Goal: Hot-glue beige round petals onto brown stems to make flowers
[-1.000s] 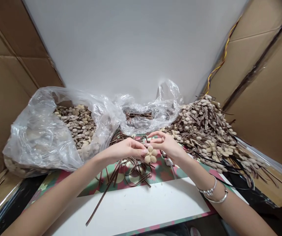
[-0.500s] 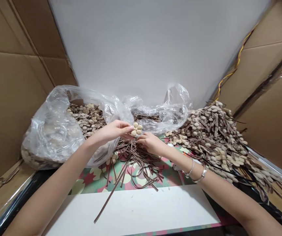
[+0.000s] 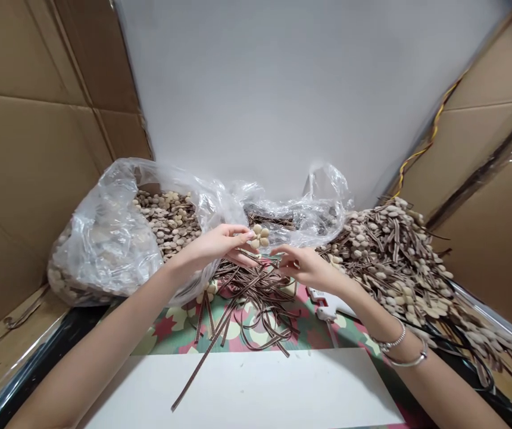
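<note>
My L hand point(image 3: 221, 243): pinching flower point(image 3: 260, 236) by petal | my R hand point(image 3: 308, 267): bent nr strips point(image 3: 249, 283), can't tell if holding any | flower prob. light, soft; hold petal edge

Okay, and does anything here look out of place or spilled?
One brown ribbon strip strays from the tangled ribbon pile onto the white board, apart from the rest. The flower heap trails off loosely at its right end, looking spilled.
</note>
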`<state>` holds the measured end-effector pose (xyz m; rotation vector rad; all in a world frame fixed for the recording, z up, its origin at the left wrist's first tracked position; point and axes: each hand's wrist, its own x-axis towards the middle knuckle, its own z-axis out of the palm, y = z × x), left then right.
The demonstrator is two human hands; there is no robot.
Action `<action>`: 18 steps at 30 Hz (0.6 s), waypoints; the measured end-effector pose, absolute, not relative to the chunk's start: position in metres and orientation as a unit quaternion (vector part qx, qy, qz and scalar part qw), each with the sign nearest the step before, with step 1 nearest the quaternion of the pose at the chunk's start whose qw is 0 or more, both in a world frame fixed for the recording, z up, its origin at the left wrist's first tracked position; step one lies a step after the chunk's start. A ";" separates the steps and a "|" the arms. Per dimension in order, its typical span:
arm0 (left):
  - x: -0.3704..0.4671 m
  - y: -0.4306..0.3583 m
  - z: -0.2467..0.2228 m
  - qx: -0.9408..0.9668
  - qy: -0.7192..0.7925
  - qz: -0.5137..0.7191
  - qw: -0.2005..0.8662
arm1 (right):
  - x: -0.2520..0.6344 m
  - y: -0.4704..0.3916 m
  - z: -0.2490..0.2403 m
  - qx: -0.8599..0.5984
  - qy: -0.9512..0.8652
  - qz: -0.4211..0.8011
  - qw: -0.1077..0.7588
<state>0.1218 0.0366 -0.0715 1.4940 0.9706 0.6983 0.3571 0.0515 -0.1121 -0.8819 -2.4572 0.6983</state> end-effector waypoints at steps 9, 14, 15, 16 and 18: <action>0.133 0.035 -0.080 0.615 0.383 0.348 0.595 | 0.329 0.031 -0.114 -0.357 -0.823 0.322 0.301; 0.136 0.032 -0.079 0.612 0.382 0.360 0.592 | 0.320 0.028 -0.118 -0.370 -0.672 0.538 0.349; 0.136 0.031 -0.078 0.612 0.389 0.361 0.587 | 0.325 0.026 -0.116 -0.373 -0.641 0.572 0.350; 0.136 0.030 -0.076 0.613 0.398 0.358 0.581 | 0.332 0.023 -0.113 -0.374 -0.621 0.596 0.345; 0.134 0.028 -0.073 0.620 0.411 0.351 0.569 | 0.358 0.012 -0.105 -0.373 -0.619 0.606 0.332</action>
